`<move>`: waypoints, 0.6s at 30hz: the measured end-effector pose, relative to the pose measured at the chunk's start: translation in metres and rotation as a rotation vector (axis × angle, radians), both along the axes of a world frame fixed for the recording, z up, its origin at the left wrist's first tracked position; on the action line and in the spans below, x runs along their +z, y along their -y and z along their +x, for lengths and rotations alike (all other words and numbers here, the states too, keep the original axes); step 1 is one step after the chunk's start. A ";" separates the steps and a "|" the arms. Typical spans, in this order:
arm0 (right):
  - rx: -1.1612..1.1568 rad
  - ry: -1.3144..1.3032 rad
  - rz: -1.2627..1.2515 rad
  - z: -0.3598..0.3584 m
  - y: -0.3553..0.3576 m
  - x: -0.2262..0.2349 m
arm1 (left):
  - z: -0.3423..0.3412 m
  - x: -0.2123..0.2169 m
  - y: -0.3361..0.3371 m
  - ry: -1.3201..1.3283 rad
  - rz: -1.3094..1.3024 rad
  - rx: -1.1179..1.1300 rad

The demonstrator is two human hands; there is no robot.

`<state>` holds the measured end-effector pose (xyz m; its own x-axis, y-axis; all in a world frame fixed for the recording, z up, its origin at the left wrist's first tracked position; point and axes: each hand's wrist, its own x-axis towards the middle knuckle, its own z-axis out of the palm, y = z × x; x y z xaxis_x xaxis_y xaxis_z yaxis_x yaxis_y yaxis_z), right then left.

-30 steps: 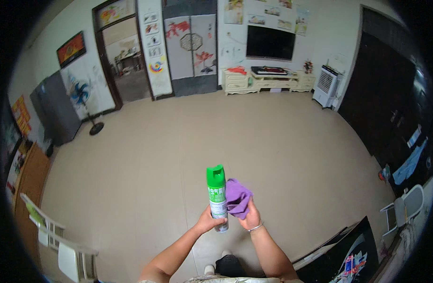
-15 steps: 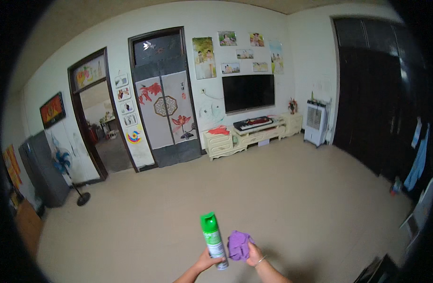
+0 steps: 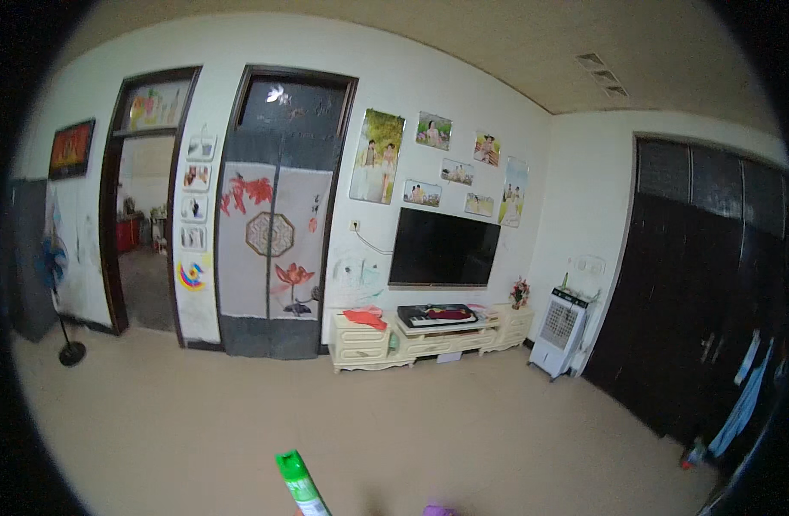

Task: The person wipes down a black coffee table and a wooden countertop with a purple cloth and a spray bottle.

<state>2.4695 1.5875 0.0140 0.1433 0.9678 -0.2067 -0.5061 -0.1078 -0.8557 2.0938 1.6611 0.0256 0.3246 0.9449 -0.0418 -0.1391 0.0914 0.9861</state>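
Observation:
A green-capped aerosol spray can (image 3: 298, 482) leans to the left at the bottom of the picture, its lower part cut off by the edge. Only a sliver of my left hand (image 3: 299, 512) shows beside the can, closed around it. To the right, the top of a purple cloth (image 3: 438, 510) just enters at the lower edge. My right hand lies outside the picture, so its hold on the cloth cannot be seen.
Ahead, a cream TV cabinet (image 3: 363, 346) bears a keyboard (image 3: 436, 315) and a red cloth (image 3: 365, 319), below a wall-mounted television (image 3: 444, 248). A white air cooler (image 3: 558, 334) stands near dark doors (image 3: 669, 301). At left are a standing fan (image 3: 53, 262) and a curtained doorway (image 3: 274, 241).
My view has tilted up, so the room sits lower and more ceiling shows. The spray can and purple cloth have sunk toward the lower edge; my right hand has left the picture.

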 end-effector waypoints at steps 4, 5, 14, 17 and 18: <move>-0.024 0.122 0.076 0.047 -0.072 0.041 | 0.070 -0.006 -0.131 0.180 0.011 -0.135; -0.033 0.149 0.100 0.059 -0.092 0.046 | 0.089 -0.003 -0.166 0.155 0.027 -0.169; -0.073 0.215 0.347 0.161 -0.274 0.017 | 0.199 -0.011 -0.399 -0.047 0.076 -0.020; 0.015 -0.265 0.342 0.225 -0.370 0.012 | 0.201 -0.020 -0.483 -0.017 0.100 -0.018; 0.037 -0.444 0.326 0.232 -0.400 0.008 | 0.198 -0.024 -0.508 -0.027 0.101 -0.023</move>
